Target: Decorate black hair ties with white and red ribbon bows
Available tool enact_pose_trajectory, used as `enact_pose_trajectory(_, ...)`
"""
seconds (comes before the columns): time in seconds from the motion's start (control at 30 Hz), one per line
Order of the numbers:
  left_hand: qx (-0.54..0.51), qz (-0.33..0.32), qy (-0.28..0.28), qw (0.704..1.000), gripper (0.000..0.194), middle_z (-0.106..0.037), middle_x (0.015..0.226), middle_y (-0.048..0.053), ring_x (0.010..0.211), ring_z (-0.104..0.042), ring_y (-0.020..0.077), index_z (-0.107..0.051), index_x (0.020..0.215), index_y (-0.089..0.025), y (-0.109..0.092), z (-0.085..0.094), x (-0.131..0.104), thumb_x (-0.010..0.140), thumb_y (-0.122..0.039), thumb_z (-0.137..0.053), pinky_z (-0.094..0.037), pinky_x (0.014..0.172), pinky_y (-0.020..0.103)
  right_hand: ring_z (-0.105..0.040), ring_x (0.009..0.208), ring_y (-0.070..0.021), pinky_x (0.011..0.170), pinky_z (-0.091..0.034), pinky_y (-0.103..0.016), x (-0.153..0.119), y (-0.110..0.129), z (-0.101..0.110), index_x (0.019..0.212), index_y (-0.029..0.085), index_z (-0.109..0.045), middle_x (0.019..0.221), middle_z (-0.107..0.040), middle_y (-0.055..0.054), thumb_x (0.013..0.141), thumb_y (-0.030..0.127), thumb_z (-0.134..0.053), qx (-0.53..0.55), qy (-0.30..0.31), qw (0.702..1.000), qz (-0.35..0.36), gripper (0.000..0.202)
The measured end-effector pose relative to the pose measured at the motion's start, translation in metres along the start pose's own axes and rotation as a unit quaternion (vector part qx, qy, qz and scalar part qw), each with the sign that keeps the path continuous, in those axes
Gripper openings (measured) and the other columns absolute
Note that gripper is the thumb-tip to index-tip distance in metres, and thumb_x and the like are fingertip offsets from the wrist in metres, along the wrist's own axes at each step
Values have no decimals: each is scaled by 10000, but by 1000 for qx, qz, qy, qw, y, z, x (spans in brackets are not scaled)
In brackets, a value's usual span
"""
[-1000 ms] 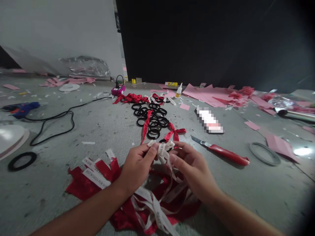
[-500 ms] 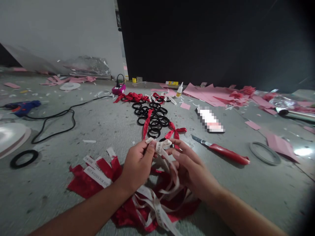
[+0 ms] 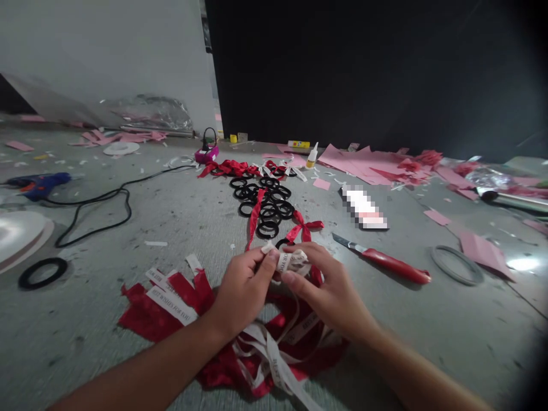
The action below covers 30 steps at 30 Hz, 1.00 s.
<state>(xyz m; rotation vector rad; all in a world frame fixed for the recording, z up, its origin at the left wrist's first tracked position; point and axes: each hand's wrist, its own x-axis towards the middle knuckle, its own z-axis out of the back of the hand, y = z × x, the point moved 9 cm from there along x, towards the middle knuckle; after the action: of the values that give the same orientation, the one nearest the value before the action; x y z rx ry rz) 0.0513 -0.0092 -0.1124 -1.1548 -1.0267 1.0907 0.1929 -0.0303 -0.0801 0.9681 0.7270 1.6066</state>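
Observation:
A white printed ribbon (image 3: 284, 261) is looped between my two hands at the centre. My left hand (image 3: 245, 285) pinches its end between thumb and fingers. The fingers of my right hand (image 3: 327, 282) are closed on the looped part. Below them lies a heap of red ribbons (image 3: 222, 365) with more white printed ribbon (image 3: 171, 306) on it. Just beyond my hands are a pile of black rings (image 3: 268, 211) and a red bow (image 3: 305, 227).
A red-handled knife (image 3: 396, 266), a grey ring (image 3: 457, 265) and a phone (image 3: 363, 208) lie to the right. At left are a blue glue gun (image 3: 43, 185), its cord, a black ring (image 3: 43, 273) and a white spool (image 3: 21, 240). A glue bottle (image 3: 312, 156) stands behind.
The ribbon's hanging length has been drawn up into a loop between my hands. My right hand has closed in on it, and my left hand has shifted slightly right.

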Motion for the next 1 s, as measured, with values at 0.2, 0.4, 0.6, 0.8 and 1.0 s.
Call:
enact_pose_trajectory(0.2,34,-28,25,999,349,-563,582,-5,551,-505,119,-610,695,-178,-8,-6,-5,922,-421,-508,-384,485,208,-667,892,-212,830,-493,-379,-2,1,-1,939,281,-769,930,-742,-44,853,305,-659,47,-40,998,-15,142)
enact_pose_trajectory(0.4,-19,32,8,999,387,-592,605,16,537,-540,121,-645,723,-170,8,0,-2,905,-486,-516,-396,457,203,-683,912,-220,830,-515,-372,-1,-18,-3,878,274,-793,944,-759,-37,838,343,-669,144,-42,983,-103,148)
enact_pose_trajectory(0.6,-164,110,-33,980,376,-579,573,-28,402,-460,60,-590,817,-177,19,-3,-1,884,-542,-529,-335,380,148,-696,869,-231,811,-538,-401,-10,-40,-17,997,236,-770,845,-761,-49,817,436,-687,279,-45,940,-193,282)
enact_pose_trajectory(0.8,-293,125,-71,945,364,-474,591,-60,413,-393,41,-535,812,-186,31,-7,-1,842,-545,-593,-271,359,126,-643,642,-143,636,-521,-301,-13,-45,-18,973,236,-771,759,-716,-23,800,442,-711,304,-79,928,-200,275)
enact_pose_trajectory(1.0,-205,94,101,969,310,-443,536,-58,448,-365,41,-687,851,-143,6,-27,-3,757,-434,-738,-308,430,157,-654,801,-173,775,-514,-335,-7,-30,-8,977,274,-781,869,-735,-33,821,415,-695,216,-62,965,-135,227)
